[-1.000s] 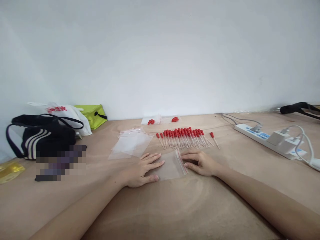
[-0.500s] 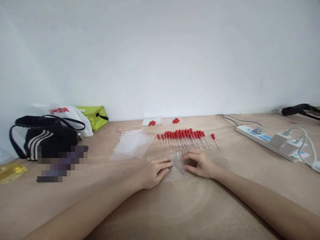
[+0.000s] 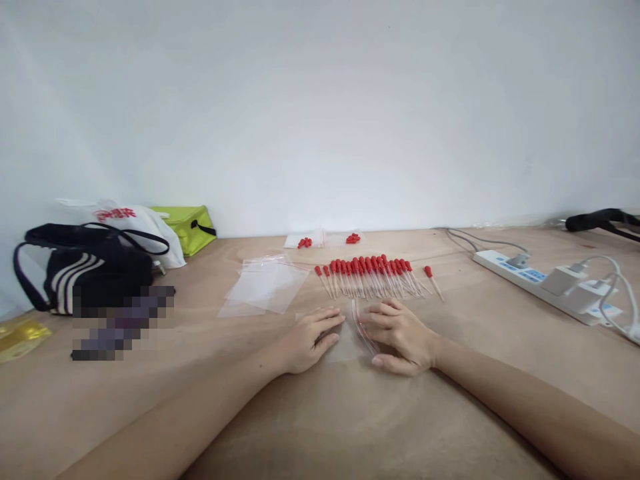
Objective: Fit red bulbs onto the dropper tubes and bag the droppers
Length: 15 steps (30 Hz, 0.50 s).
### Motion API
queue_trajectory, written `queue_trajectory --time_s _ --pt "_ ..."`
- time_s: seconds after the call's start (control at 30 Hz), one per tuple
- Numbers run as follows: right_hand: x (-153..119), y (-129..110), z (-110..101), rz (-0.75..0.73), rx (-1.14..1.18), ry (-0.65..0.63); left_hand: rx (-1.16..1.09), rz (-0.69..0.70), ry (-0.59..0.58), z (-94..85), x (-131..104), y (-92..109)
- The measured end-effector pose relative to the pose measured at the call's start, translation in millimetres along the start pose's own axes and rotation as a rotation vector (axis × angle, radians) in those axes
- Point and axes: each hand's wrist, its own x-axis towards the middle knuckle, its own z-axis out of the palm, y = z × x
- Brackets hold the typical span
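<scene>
A clear zip bag (image 3: pixel 345 351) with a red-lined seal lies flat on the table between my hands. My left hand (image 3: pixel 315 337) rests on its left part, fingers stretched out and thumb apart. At the seal edge on the right is my right hand (image 3: pixel 404 339), its fingers spread and slightly bent, fingertips touching the edge. Just beyond the hands, a row of droppers (image 3: pixel 367 275) with red rubber bulbs and clear stems lies side by side. One single dropper (image 3: pixel 434 283) sits apart to the right of the row.
More clear zip bags (image 3: pixel 265 283) lie overlapping at left. Two bags with red bulbs (image 3: pixel 353 238) are by the wall. A black bag (image 3: pixel 95 273), a white plastic bag (image 3: pixel 160 233) and a green box bag (image 3: pixel 187 227) stand left. A power strip (image 3: pixel 530 283) with chargers is right.
My right hand has spread its fingers over the seal edge, its thumb moving toward me and away from the bag. The left hand stays on the bag, shifted slightly left.
</scene>
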Motion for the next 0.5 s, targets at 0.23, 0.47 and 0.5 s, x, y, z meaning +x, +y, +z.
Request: queue_trajectory --time_s 0.23,0.47,0.5 --pt "4 -9 -1 -0.021 0.167 -0.102 -0.049 0.01 0.049 0.8 1 0" --pt "1 -3 -7 0.032 0.197 -0.107 -0.076 0.024 0.048 -11.5 -7 -8" --pt "0 -2 -7 0.037 0.213 -0.108 -0.073 0.026 0.033 -14.3 -9 -10"
